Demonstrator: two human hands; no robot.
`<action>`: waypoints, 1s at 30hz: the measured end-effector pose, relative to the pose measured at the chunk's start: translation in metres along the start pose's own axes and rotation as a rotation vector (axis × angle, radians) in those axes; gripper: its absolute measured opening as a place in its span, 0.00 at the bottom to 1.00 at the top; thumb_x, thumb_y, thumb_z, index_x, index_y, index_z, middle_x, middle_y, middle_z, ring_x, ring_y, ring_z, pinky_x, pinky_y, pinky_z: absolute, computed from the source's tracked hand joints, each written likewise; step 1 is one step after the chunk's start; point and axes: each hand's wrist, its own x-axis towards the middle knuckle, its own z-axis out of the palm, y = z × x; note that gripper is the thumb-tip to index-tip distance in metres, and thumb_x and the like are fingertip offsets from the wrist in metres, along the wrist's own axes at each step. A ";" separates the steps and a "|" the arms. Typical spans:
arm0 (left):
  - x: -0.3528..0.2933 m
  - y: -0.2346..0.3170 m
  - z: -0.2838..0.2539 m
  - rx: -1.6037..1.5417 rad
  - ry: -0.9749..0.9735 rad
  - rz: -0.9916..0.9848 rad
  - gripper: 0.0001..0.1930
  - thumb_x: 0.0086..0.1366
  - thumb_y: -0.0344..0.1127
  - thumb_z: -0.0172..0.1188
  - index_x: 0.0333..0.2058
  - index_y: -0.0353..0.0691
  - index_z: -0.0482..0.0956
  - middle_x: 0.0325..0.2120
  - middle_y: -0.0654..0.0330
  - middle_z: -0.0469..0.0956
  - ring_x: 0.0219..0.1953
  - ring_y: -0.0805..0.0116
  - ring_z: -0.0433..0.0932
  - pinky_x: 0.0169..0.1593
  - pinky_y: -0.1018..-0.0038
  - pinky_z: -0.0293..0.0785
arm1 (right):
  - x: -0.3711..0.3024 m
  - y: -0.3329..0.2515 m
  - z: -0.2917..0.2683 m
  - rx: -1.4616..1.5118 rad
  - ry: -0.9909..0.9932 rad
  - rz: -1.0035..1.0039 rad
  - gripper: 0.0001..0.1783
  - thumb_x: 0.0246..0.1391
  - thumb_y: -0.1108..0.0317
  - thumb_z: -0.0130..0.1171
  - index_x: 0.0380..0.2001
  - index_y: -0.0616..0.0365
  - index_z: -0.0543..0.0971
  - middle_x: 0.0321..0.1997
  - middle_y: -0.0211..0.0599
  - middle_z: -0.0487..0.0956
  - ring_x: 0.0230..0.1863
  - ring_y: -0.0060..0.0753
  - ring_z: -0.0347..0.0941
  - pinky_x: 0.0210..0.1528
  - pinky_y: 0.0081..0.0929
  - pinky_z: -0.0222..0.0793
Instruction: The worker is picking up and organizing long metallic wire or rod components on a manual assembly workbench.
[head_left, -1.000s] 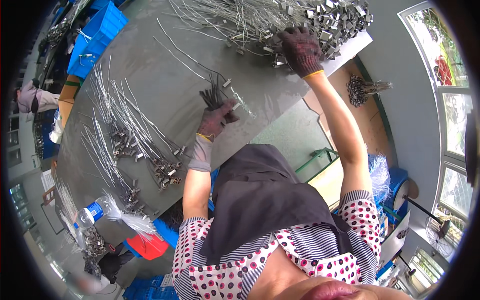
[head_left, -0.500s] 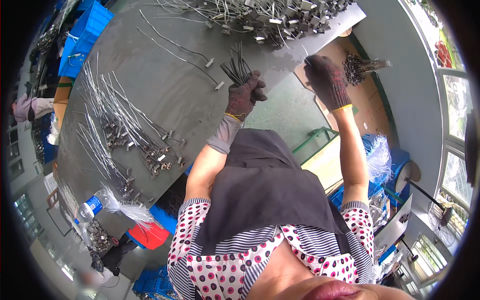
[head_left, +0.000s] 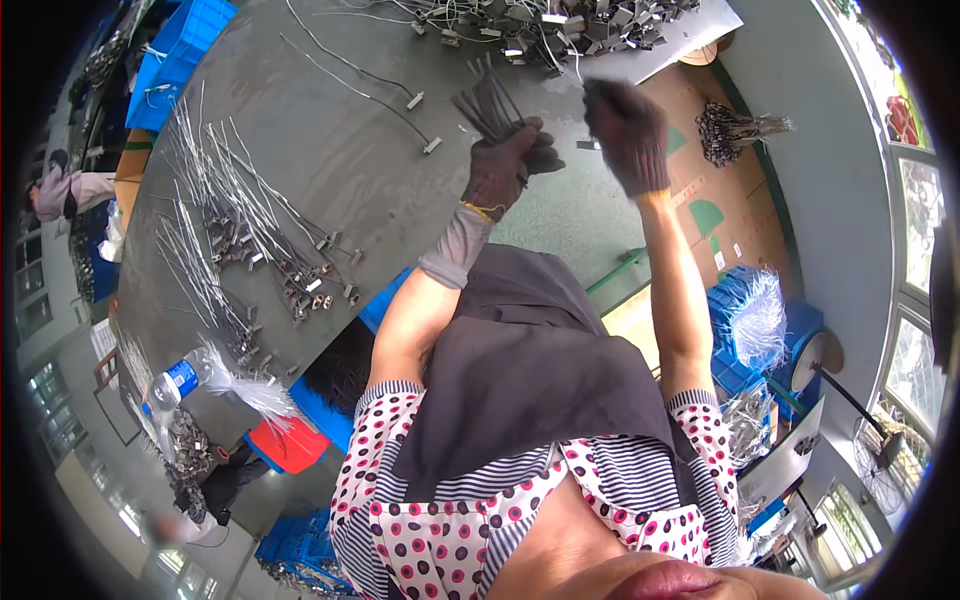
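Observation:
My left hand [head_left: 508, 165], in a dark knit glove, is closed around a bundle of thin black tubes [head_left: 487, 105] whose loose ends fan out above the fist. To its right is my right hand [head_left: 628, 130], gloved alike and blurred by motion, with its fingers curled. A thin pale wire [head_left: 578, 68] sticks up from its fingertips, and a small grey metal piece [head_left: 588, 145] shows beside the hand; whether the two are joined is hidden. Left of my hands, two wires with black sleeves and pale end blocks [head_left: 432, 146] lie apart on the grey table [head_left: 360, 190].
A heap of wires with metal blocks [head_left: 560, 30] covers the table's far edge. More wired parts [head_left: 270, 240] lie at the left, near a plastic bottle [head_left: 172, 385]. Blue bins [head_left: 180, 60] stand far left. On the right are a bundle of parts [head_left: 735, 132] and a bin of clear strands [head_left: 750, 320].
My right hand has moved left and slightly up, closer to my left hand. My left hand has shifted a little right and up with the black tubes still in it.

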 end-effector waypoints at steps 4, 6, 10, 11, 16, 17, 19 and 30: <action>0.036 -0.035 -0.004 -0.095 -0.044 -0.031 0.13 0.68 0.34 0.58 0.47 0.32 0.77 0.37 0.50 0.81 0.37 0.53 0.84 0.43 0.53 0.84 | -0.101 0.011 -0.022 0.204 -0.093 0.445 0.12 0.60 0.64 0.61 0.35 0.64 0.81 0.25 0.34 0.81 0.24 0.21 0.75 0.28 0.23 0.71; 0.039 -0.043 0.010 -0.179 -0.092 -0.126 0.13 0.69 0.34 0.58 0.47 0.32 0.77 0.37 0.48 0.81 0.38 0.50 0.83 0.46 0.49 0.83 | -0.163 0.047 -0.043 0.293 -0.178 0.678 0.09 0.59 0.68 0.59 0.36 0.65 0.80 0.24 0.34 0.79 0.24 0.21 0.73 0.28 0.22 0.70; 0.029 -0.045 0.014 -0.210 -0.107 -0.206 0.12 0.69 0.33 0.57 0.47 0.31 0.76 0.37 0.46 0.80 0.39 0.48 0.82 0.46 0.48 0.82 | -0.286 0.111 -0.072 0.055 -0.340 0.897 0.09 0.55 0.68 0.60 0.33 0.62 0.83 0.25 0.34 0.82 0.27 0.21 0.75 0.31 0.24 0.71; 0.026 -0.045 0.011 -0.211 -0.099 -0.202 0.12 0.69 0.33 0.57 0.47 0.31 0.76 0.37 0.46 0.80 0.39 0.48 0.82 0.46 0.48 0.82 | -0.316 0.129 -0.077 0.078 -0.329 0.768 0.16 0.54 0.59 0.61 0.27 0.64 0.82 0.23 0.33 0.80 0.27 0.22 0.73 0.31 0.27 0.69; 0.022 -0.030 -0.005 -0.273 0.013 -0.019 0.10 0.65 0.30 0.61 0.42 0.31 0.78 0.33 0.47 0.81 0.34 0.49 0.83 0.40 0.46 0.84 | -0.366 0.141 -0.097 0.131 -0.297 0.930 0.14 0.53 0.61 0.61 0.26 0.63 0.82 0.25 0.35 0.81 0.28 0.25 0.75 0.33 0.27 0.71; 0.022 -0.022 -0.009 -0.272 0.022 -0.007 0.10 0.65 0.30 0.61 0.42 0.31 0.78 0.33 0.47 0.81 0.34 0.49 0.83 0.40 0.46 0.84 | -0.368 0.144 -0.098 0.120 -0.292 0.935 0.14 0.53 0.61 0.61 0.26 0.63 0.82 0.25 0.35 0.81 0.28 0.25 0.75 0.33 0.27 0.71; 0.024 0.000 -0.017 -0.320 0.080 0.121 0.09 0.65 0.32 0.62 0.40 0.32 0.78 0.31 0.50 0.81 0.32 0.50 0.83 0.39 0.47 0.84 | -0.368 0.151 -0.099 0.094 -0.283 0.941 0.14 0.52 0.61 0.62 0.26 0.63 0.82 0.25 0.36 0.81 0.28 0.25 0.75 0.33 0.27 0.71; 0.000 0.050 -0.050 -0.286 0.316 0.329 0.10 0.65 0.36 0.63 0.40 0.36 0.78 0.29 0.51 0.80 0.26 0.52 0.82 0.34 0.48 0.85 | -0.339 0.182 -0.088 -0.018 -0.294 0.905 0.13 0.49 0.62 0.64 0.26 0.64 0.83 0.24 0.39 0.82 0.28 0.27 0.77 0.33 0.28 0.72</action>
